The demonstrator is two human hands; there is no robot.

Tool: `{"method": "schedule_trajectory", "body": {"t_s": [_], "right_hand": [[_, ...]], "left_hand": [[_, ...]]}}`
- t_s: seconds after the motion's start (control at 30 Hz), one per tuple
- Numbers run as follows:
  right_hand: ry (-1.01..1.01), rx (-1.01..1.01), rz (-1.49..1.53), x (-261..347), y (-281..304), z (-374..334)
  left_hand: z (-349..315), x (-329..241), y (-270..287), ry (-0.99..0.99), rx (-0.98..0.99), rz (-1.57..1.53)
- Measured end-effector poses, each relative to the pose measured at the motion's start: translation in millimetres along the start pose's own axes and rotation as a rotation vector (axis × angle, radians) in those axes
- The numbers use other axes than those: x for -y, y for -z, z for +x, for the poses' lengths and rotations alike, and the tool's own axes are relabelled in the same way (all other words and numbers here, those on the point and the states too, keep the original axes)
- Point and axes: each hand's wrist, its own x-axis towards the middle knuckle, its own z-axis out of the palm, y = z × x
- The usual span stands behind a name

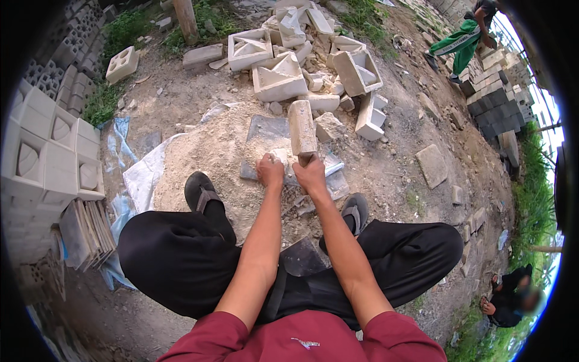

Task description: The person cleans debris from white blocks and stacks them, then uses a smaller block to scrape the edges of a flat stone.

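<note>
Mallet (303, 129), right hand (310, 173) gripping, left hand (271, 170) holding chunk (280, 154), rubble (278, 87) ahead, open dirt (389, 172) rightward

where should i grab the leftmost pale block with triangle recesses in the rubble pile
Probably by the raised left rim of the pale recessed block, coming from the left: that side looks mostly free, while rubble crowds its right. The rim could be hooked from inside the recess, thumb outside.

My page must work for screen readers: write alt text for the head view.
The right hand grips a dusty block-headed tool while the left hand touches a pale chunk. Beyond lie broken pale blocks; stacked blocks stand at left.
</note>
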Motion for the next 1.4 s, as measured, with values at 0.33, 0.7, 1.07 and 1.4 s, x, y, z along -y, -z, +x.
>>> {"method": "schedule_trajectory", "body": {"t_s": [0.33,0.7,1.07,1.4], "right_hand": [[-0.085,0.164,-0.165,-22,-2,0],[-0.071,0.053,-0.206,-34,-15,-20],[0.043,-0.018,0.067,0,1,-1],[-0.051,0.105,-0.161,-33,-3,-2]], "left_hand": [[3,0,4,-0.012,0.026,0.005],[-1,-6,-2,-0.025,-0.021,-0.006],[3,4,-1,-0.039,0.006,-0.026],[2,-2,-1,-0.061,0.012,-0.016]]}}
